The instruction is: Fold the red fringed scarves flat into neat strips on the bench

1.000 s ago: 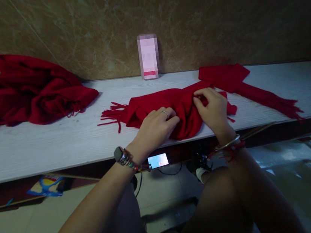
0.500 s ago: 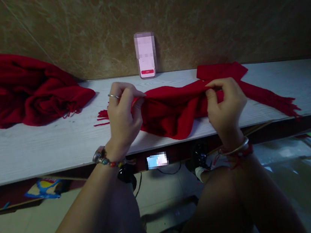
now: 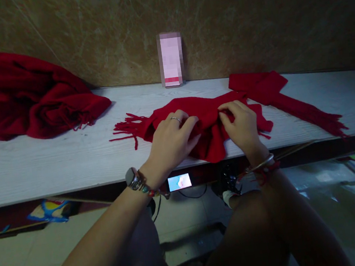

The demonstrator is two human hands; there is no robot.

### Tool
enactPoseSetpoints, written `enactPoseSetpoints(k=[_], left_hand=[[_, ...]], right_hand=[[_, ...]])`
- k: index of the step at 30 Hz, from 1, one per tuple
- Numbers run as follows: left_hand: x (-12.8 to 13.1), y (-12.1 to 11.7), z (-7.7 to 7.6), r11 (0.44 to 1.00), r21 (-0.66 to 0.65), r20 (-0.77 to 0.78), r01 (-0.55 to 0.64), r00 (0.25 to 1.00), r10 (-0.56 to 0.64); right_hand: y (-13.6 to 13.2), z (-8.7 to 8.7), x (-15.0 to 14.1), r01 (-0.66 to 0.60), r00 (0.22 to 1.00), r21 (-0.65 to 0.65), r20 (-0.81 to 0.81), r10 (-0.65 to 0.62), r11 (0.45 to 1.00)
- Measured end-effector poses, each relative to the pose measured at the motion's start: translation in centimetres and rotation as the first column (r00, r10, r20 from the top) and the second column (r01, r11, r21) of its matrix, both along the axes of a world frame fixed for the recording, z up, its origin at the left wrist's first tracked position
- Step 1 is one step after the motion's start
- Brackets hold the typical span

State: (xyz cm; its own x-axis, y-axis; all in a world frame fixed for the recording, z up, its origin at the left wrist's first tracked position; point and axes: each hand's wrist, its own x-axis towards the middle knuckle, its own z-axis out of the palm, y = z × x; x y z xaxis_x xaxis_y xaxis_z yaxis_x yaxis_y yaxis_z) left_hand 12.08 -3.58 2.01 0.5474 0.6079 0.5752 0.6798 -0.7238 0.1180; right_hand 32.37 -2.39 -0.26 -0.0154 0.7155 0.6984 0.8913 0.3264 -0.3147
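Note:
A red fringed scarf (image 3: 183,106) lies bunched and wrinkled on the white wood-grain tabletop in front of me, its tassels to the left. My left hand (image 3: 174,137), with a ring, rests over the scarf's near left part. Its thumb and forefinger are apart, and the other fingers are partly hidden. At the scarf's right part, my right hand (image 3: 239,121) pinches a fold between thumb and fingers. A second red scarf piece (image 3: 290,102), folded and narrow, stretches to the right with its fringe toward the near edge.
A heap of red fringed cloth (image 3: 31,103) fills the table's left side. A phone (image 3: 172,60) leans upright against the brown marbled wall (image 3: 248,20). Below the table edge are a lit screen (image 3: 179,182) and a blue-and-yellow packet (image 3: 53,210). My legs are under the table.
My left hand has moved right and nearer, off the edge it pinched. My right hand has shifted slightly left and down. The stretched edge has slackened, and the scarf lies lower and more crumpled.

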Motion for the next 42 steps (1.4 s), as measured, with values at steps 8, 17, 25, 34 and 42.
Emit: enactPoseSetpoints(k=[8,17,25,34,42], left_hand=[[-1.1,1.3,-0.5,0.987,0.01,0.053,-0.158,0.986,0.158],[-2.8,0.8,1.6,0.971,0.122,0.344,-0.207,0.926,0.154],[-2.4,4.3,-1.7,0.976,-0.078,0.205,-0.205,0.954,0.217],[-2.2,2.3,-0.5,0.992,0.092,0.152,-0.089,0.986,0.075],[-2.2,2.5,-1.6,0.994,0.084,-0.172,0.073,0.983,-0.058]], right_hand=[[-0.3,0.4,0.6,0.039,0.999,0.109,-0.04,-0.035,0.993],[-1.7,2.1,0.5,0.108,0.993,0.229,-0.066,-0.095,0.967],[0.9,-0.6,0.5,0.074,0.994,-0.013,-0.074,-0.075,0.997],[-2.4,2.4,-1.2,-0.084,0.993,0.021,0.082,0.082,0.996],[-2.3,-0.2,-0.9,-0.069,0.977,-0.188,0.187,0.105,0.98]])
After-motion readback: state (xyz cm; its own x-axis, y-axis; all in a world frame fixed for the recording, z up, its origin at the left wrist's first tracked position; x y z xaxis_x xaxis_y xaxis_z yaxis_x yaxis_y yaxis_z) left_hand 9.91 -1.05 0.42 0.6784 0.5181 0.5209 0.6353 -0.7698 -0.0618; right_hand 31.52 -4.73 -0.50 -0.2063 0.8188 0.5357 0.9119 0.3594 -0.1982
